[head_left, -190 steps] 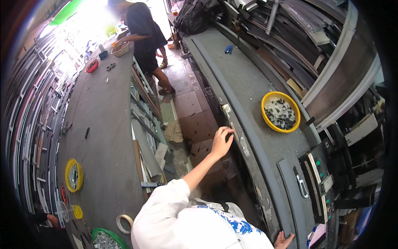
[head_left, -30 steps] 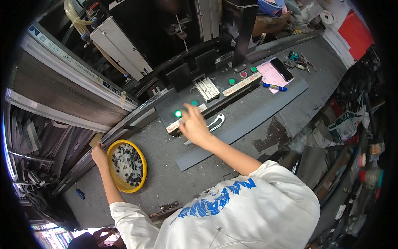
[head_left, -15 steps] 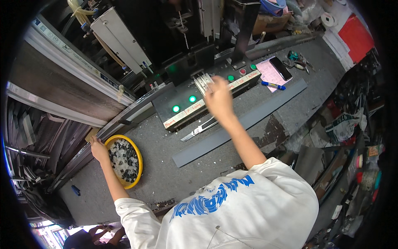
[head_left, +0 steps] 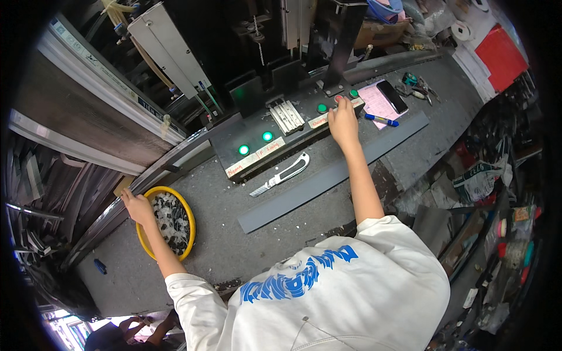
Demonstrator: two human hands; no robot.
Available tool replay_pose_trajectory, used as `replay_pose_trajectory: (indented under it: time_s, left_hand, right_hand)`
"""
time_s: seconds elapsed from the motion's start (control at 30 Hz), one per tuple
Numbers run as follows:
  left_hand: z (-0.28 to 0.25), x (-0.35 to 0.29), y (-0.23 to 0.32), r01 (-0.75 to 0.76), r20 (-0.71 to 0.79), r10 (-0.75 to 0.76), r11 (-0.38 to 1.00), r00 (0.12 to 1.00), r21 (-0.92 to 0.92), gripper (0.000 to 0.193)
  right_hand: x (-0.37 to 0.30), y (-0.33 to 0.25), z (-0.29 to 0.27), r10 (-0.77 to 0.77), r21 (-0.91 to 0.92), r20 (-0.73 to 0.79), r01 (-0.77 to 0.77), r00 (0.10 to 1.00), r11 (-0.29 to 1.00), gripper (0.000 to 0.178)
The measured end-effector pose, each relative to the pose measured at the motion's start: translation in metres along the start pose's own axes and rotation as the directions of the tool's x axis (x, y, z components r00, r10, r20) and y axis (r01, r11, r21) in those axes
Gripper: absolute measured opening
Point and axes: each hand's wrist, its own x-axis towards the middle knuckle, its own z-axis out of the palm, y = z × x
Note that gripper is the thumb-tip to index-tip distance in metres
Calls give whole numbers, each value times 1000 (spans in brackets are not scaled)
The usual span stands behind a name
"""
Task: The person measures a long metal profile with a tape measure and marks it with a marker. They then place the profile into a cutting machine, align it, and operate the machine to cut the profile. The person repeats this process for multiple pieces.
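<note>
I have the grey counter (head_left: 219, 251) spread widest below me; along its far side sits the black control box (head_left: 227, 140), nearer the body lies the long grey strip (head_left: 304, 190), and at the left stands the yellow basket (head_left: 193, 225) of small clear and black pieces; the box cutter (head_left: 293, 168) lies between box and strip; half a second ago I had the right hand (head_left: 344, 121) at the ridged metal block (head_left: 285, 116), and it has since gone across to the red button (head_left: 339, 99) near the box's right end, while the two left-hand buttons (head_left: 244, 150) stay lit green; I judge the work has shifted to the right-hand controls; that grip is narrow, fingers gathered, seemingly touching the red button, with nothing visible held; the left hand (head_left: 138, 209) is by the basket, fingertips at the metal rail (head_left: 96, 236); how far its grip is closed, or whether it holds anything, I cannot tell.
</note>
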Motion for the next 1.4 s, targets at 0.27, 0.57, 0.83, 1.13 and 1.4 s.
replay_pose_trajectory:
  time_s: [0.27, 0.57, 0.83, 1.13, 1.4]
  left_hand:
    - [-1, -2, 2, 13, -10, -13, 1000, 1000, -8, 52]
    - [0, 0, 5, 24, -8, -24, 999, 1000, 34, 52]
    - [5, 3, 4, 18, -1, -18, 999, 1000, 46, 52]
    - [-36, -10, 4, 107, 122, -70, 936, 990, -336, 51]
    - [-105, -186, 125, -4, -202, -102, 886, 974, -464, 38]
  right_hand:
    - [-13, 0, 12, -63, -30, -114, 60, 991, 998, 44]
    - [-10, 0, 15, -57, -80, -110, 48, 992, 996, 44]
    - [-11, -2, 18, -33, -122, -160, 13, 986, 992, 44]
    - [49, 35, -15, 91, 175, 18, -92, 996, 980, 19]
    - [211, 132, -15, -335, -172, 400, 429, 853, 887, 49]
